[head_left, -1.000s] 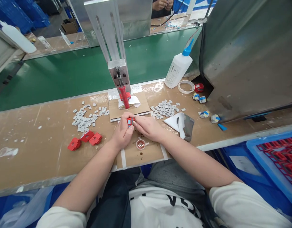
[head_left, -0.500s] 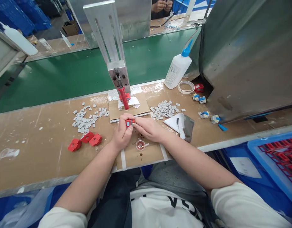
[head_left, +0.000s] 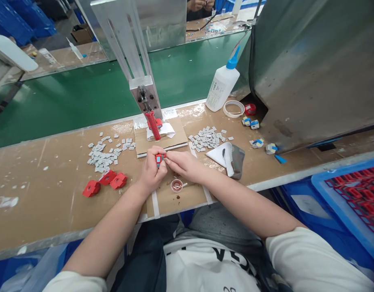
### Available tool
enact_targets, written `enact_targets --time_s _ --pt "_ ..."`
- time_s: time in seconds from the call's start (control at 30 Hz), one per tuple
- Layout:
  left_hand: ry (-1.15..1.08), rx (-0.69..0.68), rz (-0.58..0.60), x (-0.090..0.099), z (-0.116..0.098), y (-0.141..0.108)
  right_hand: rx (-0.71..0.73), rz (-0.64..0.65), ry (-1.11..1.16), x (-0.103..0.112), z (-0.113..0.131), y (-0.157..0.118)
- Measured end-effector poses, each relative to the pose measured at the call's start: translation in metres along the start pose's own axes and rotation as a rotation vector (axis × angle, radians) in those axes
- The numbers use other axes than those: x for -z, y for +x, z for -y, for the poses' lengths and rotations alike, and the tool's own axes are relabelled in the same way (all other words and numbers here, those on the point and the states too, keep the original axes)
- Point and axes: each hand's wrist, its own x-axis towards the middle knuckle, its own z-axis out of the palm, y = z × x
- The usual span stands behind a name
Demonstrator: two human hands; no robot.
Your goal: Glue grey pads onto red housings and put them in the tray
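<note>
A small red block (head_left: 158, 158) with a light grey face is held between the fingers of my left hand (head_left: 151, 170). My right hand (head_left: 184, 165) meets it from the right, fingers pressed together at the block's edge; whatever they pinch is too small to name. Below the hands lies a small clear cup (head_left: 176, 185) of reddish liquid. Small grey tiles are heaped on the left (head_left: 103, 156) and on the right (head_left: 206, 138). Three red blocks (head_left: 108, 177) rest left of my left hand. Behind the hands stands a clamp with a red handle (head_left: 152, 125) on a cardboard pad (head_left: 178, 142).
A white bottle with a blue nozzle (head_left: 222, 87), a tape roll (head_left: 233, 109) and a folded cloth (head_left: 234, 161) are on the right. A metal housing (head_left: 314, 73) bounds that side. Beyond the green belt (head_left: 68, 97), another person's hands (head_left: 200, 5) show.
The whole view has shifted slightly, so the table things appear further left. The red block has turned a little in my left hand, and my right fingers remain at it.
</note>
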Motion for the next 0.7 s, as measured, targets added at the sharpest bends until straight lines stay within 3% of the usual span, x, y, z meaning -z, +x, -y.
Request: enact_targets --time_s 0.13,0.4,0.7 --pt "-0.014 -0.011 -0.007 0.0 -0.001 0.002 0.021 -0.05 0.043 -0.001 0.003 0.0" --pt "-0.127 -0.194 -0.032 0.001 -0.009 0.003 0.337 -0.084 -0.22 0.008 0.002 -0.003" --pt "-0.159 -0.242 -0.04 0.005 -0.012 0.002 0.442 -0.135 -0.327 0.005 0.005 -0.005"
